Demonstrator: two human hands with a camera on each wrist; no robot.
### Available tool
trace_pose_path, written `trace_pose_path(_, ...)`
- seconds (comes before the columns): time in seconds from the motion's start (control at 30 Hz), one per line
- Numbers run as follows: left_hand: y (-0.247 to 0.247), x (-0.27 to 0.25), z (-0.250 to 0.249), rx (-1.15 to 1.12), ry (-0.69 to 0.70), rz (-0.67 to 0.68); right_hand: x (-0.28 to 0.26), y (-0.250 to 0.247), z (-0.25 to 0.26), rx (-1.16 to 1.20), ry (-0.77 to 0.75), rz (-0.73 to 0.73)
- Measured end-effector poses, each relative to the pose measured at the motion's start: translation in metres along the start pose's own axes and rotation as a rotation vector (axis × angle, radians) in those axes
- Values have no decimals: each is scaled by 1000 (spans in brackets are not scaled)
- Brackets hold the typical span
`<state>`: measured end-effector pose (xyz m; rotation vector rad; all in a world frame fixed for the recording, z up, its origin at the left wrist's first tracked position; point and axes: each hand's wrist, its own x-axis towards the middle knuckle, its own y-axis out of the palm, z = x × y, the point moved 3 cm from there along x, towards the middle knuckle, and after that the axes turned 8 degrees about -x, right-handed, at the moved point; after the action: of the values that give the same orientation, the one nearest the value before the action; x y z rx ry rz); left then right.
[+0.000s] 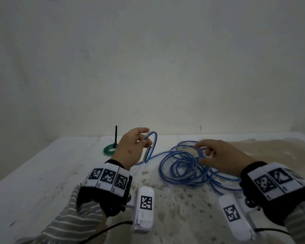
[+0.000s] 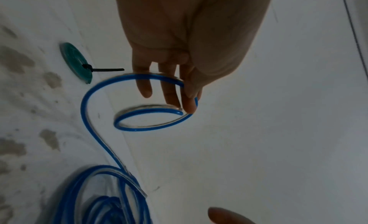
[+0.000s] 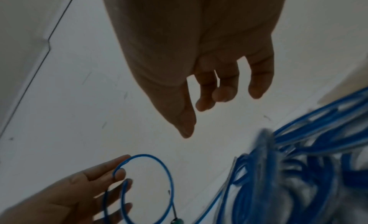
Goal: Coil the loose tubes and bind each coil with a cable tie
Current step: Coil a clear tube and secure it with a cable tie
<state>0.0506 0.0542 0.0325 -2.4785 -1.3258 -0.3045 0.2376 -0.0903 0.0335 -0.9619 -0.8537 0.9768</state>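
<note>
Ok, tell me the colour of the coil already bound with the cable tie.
Green coil, clearest in the left wrist view.

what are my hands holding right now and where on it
Left hand pinches the blue tube near its free end. Right hand holds nothing.

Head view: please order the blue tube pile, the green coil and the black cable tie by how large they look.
1. Blue tube pile, clearly largest.
2. Green coil.
3. Black cable tie, thinnest, though its upright tail looks about as long as the coil is wide.
</note>
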Motion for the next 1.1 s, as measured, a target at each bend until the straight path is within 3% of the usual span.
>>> trace_pose_path(0.2,16,-19,-25,-193,88,-29,-4,8,37,310,-59,-18)
trace_pose_path(0.33,22,-30,-27,-411,56,-26,-4,23,57,411,-123,-56)
trace_pose_path(0.47,30,-41,-17,-561,7,-16,-3,36,67,454,-205,-186)
trace_pose_path(0.7,35,-52,8,-630,-85,-39,-5,48,62,765,-118,-304)
trace_pose_path(0.9,30,-46,15,-701,-118,-97,-8,47,69,795,-170,-218)
trace_pose_path(1.1,27,-39,9,-585,-105,-109,-3,44,68,785,-130,-153)
